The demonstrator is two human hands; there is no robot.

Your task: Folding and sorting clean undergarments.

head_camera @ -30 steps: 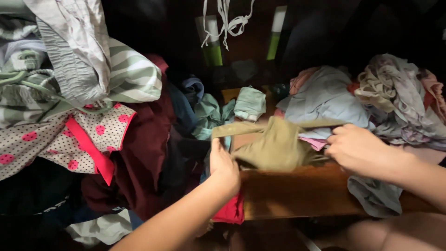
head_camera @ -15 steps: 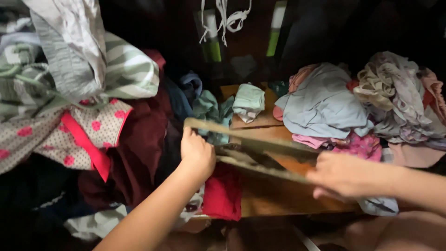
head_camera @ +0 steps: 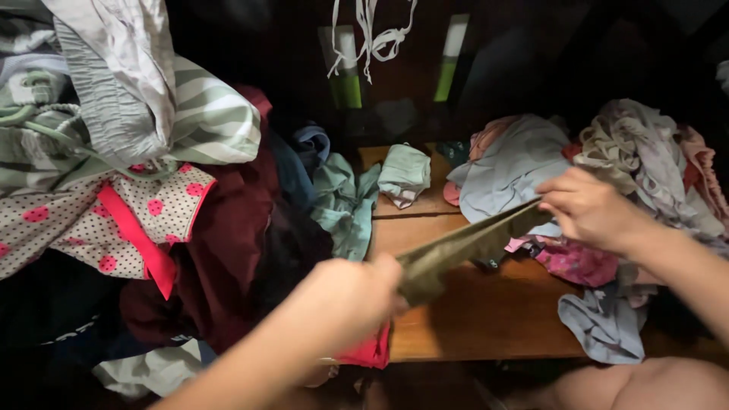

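I hold an olive-green garment (head_camera: 467,244) stretched taut between both hands above a wooden shelf (head_camera: 486,319). My left hand (head_camera: 357,292) grips its near, lower end, blurred by motion. My right hand (head_camera: 588,209) pinches its far, upper end in front of a pale blue cloth (head_camera: 509,167). The garment slopes up from left to right as a narrow folded band.
A big heap of clothes fills the left: a striped green piece (head_camera: 205,114), a spotted white one with red trim (head_camera: 83,216), dark maroon cloth (head_camera: 235,228). A small folded mint item (head_camera: 405,171) lies at the back. More crumpled clothes (head_camera: 645,159) pile at the right; a red cloth (head_camera: 372,351) hangs off the shelf's edge.
The olive garment went from a loose bunch on the shelf to a taut band. My right hand rose toward the back right; my left hand came down toward me.
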